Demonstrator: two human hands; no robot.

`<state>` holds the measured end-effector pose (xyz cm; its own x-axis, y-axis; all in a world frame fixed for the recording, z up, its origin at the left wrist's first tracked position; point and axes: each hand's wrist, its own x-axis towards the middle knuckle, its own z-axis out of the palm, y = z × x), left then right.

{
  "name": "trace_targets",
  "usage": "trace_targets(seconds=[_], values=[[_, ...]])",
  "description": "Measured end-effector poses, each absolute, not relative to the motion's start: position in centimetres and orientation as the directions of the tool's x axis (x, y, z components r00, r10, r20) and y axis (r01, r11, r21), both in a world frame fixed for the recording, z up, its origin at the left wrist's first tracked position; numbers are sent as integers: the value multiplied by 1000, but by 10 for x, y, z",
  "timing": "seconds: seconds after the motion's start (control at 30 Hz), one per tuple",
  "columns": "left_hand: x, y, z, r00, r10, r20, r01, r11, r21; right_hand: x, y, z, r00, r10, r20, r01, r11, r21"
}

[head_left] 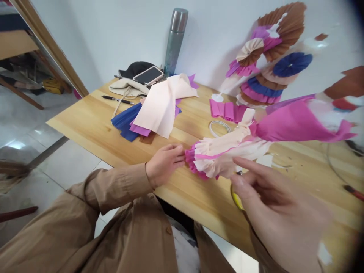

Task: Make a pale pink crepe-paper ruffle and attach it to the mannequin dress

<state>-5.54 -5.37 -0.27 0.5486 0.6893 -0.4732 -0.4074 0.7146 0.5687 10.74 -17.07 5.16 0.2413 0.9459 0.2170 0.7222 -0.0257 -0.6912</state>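
A crepe-paper dress (216,155), cream with a magenta ruffled hem and a magenta upper part, lies across the table. At its hem, the fingers of my left hand (165,163) are closed on the magenta ruffle. My right hand (278,204) is raised close to the camera, over the near side of the dress. Its thumb and index finger are apart, and I see nothing between them. Below that thumb shows a yellow-rimmed tool (236,197), mostly hidden by the hand. Just beyond the dress is a roll of clear tape (220,129).
Cream crepe paper (159,106) lies over blue sheets (127,121). Behind are a phone (148,75), a pouch (125,86), and a thermos (176,41); a pen (116,99) lies at left. Finished paper dresses (261,83) lean against the wall. Folded magenta paper (227,110) lies before them.
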Motion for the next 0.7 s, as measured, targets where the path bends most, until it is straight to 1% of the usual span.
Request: trace_targets(seconds=[0.03, 0.1, 0.2, 0.3, 0.37, 0.43, 0.53, 0.6, 0.7], values=[[-56, -55, -3, 548, 690, -473, -421, 716, 557, 105, -167, 51, 293, 929, 225, 697, -46, -715], [-56, -56, -4, 551, 686, -475, -444, 723, 528, 96, -159, 49, 331, 921, 205, 631, -55, -774], [-55, -55, -2, 545, 681, -489, -462, 731, 502, 80, -150, 46, 355, 933, 56, 462, -123, -878], [-54, -54, 1, 538, 663, -520, -443, 748, 495, 69, -147, 45, 267, 960, -83, 289, -161, -944], [-52, -54, 2, 557, 644, -524, -423, 763, 489, 68, -148, 45, 205, 974, -99, 255, -151, -955], [-51, -54, 2, 591, 625, -511, -420, 779, 467, 71, -150, 44, 180, 982, -65, 304, -119, -945], [-48, -57, -2, 642, 603, -474, -457, 797, 396, 82, -156, 41, 164, 983, 79, 497, -14, -868], [-46, -60, -4, 672, 580, -460, -459, 814, 356, 91, -160, 38, 131, 969, 209, 641, 79, -764], [-42, -66, -6, 697, 539, -472, -429, 842, 328, 99, -164, 34, 45, 912, 407, 822, 197, -534]])
